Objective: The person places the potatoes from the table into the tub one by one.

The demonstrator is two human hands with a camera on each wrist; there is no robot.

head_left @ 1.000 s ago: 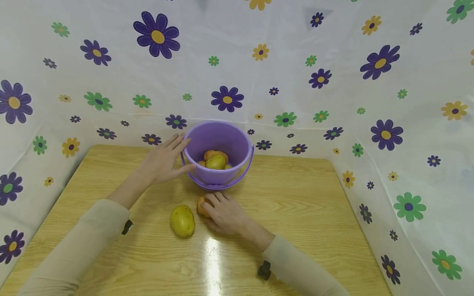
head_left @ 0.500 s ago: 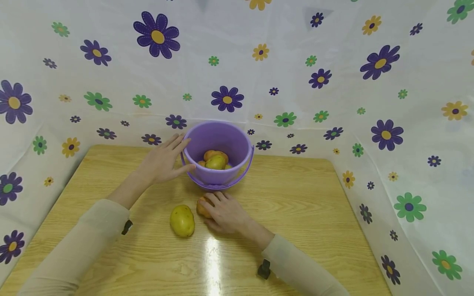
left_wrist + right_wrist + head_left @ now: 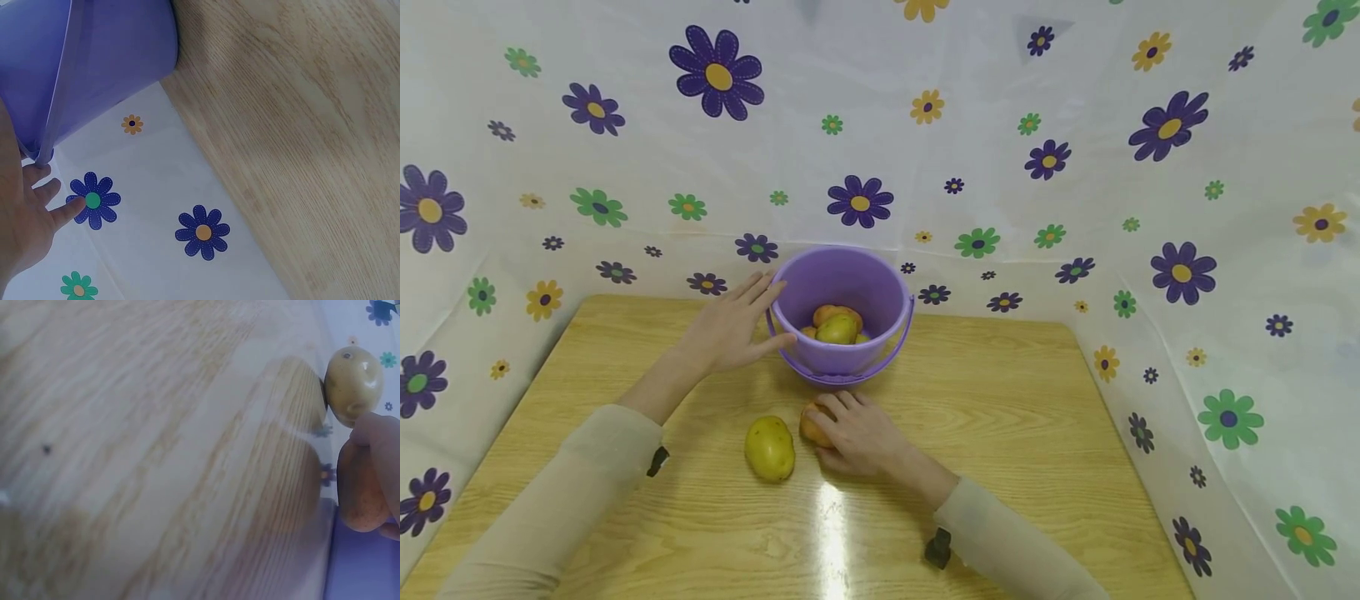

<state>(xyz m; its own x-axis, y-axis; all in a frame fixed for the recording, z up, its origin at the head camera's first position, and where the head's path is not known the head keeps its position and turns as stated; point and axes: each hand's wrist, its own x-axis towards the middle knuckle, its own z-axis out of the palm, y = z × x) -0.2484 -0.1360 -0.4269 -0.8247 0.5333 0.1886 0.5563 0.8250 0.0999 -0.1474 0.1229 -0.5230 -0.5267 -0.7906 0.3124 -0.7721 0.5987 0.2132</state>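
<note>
Right-hand grip [image 3: 857, 433] is curled around an orange-brown, rounded potato [image 3: 812, 423], fingers draped over its top; the potato sits on the worktop just in front of a purple plastic bucket [image 3: 835, 358]. Left-hand grip [image 3: 726, 329] is spread, fingers extended and thumb apart, at the left side of the bucket's rim.

Beneath the bucket is a pale yellow-brown, wood-grained worktop [image 3: 1000, 417], glossy enough to carry a bright streak of reflected light in front of the bucket. Behind the bucket and to both sides of it rise white sheets [image 3: 790, 75] printed with purple, green and yellow-orange daisy-like flowers [image 3: 718, 77].

One bucket stands upright, its single purple handle [image 3: 893, 357] lowered round its near side. Two potatoes lie in front of it: the held one, and a smooth yellow, oval potato [image 3: 770, 448] a little farther to the left, near the first. Inside the bucket, at least two more potatoes show, one yellow [image 3: 837, 328] and one orange-brown [image 3: 825, 312], with others partly hidden. Two beige sleeves [image 3: 613, 442] reach toward the bucket, each with a small black device [image 3: 937, 547] at the cuff.
</note>
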